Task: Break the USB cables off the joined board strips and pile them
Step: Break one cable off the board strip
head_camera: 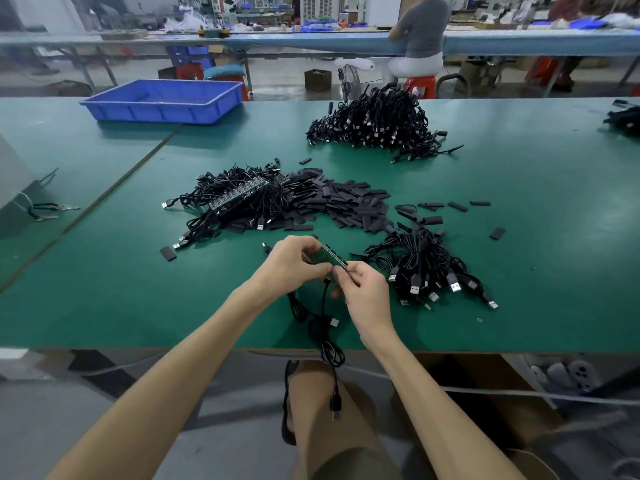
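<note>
I am clamping the board strip (329,258) in my left hand (294,263) while my right hand (365,296) is pinching its near end, both grips tight for a clean snap. Its USB cables (323,303) are dangling below the grip, and the freed pile (426,268) is waiting just to the right for an easy drop.

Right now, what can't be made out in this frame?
Head view, board strip: left hand and right hand cover most of it; cable joints hidden.
Head view, far-right heap: cut off by the edge.
Head view, piled strip: parts too small to tell.
</note>
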A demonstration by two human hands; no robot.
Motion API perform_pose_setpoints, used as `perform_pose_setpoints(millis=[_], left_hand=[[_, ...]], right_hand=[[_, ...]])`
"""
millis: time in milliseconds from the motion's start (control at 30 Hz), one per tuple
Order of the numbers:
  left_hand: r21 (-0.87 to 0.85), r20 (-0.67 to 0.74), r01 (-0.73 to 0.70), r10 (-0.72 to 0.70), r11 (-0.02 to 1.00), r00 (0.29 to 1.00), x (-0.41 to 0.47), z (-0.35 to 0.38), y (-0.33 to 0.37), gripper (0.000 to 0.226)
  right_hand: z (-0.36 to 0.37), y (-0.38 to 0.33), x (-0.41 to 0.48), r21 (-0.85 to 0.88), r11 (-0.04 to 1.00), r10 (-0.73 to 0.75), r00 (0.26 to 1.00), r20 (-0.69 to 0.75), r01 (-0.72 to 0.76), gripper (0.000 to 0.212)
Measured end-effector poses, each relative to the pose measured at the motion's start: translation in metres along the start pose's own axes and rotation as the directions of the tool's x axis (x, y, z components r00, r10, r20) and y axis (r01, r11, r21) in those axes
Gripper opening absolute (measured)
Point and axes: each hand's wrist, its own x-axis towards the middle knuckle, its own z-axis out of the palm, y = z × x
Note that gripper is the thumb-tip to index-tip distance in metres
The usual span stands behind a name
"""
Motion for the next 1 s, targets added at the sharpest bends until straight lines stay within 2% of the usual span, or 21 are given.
perform_pose_setpoints(millis=[167, 567, 700, 767, 900, 1000], left_hand=[[0.082, 0.005, 0.025, -0.026, 0.996, 1.0, -0.001, -0.001, 0.002, 0.018], [0.179, -0.18, -0.025, 0.057, 0.984, 0.982, -0.019, 0.018, -0.007, 0.032], [0.003, -0.227, 0.07, -0.067, 0.998, 0.972, -0.02, 0.013, -0.016, 0.019], [-0.025, -0.247, 0.117, -0.12, 0.993, 0.962, -0.018, -0.001, -0.023, 0.014], [-0.03, -0.385, 0.222, -0.217, 0.974, 0.897, -0.015, -0.033, -0.047, 0.013], [0.048, -0.406, 0.319, -0.273, 0.947, 0.872, -0.011, -0.041, -0.059, 0.015]], right_hand=[[0.002, -0.001, 0.001, -0.084, 0.996, 0.009, 0.999, 0.039, -0.006, 0.015], [0.006, -0.002, -0.001, -0.162, 0.987, -0.006, 0.999, 0.035, 0.011, 0.021], [0.005, -0.003, -0.002, -0.112, 0.994, -0.018, 1.0, -0.026, 0.015, 0.022], [0.004, -0.004, -0.001, -0.045, 0.999, 0.001, 0.999, -0.034, -0.003, 0.019], [0.004, -0.006, -0.001, 0.082, 0.996, 0.028, 0.998, -0.052, -0.024, 0.016], [0.002, -0.006, -0.001, 0.088, 0.996, -0.003, 0.997, -0.075, 0.009, 0.014]])
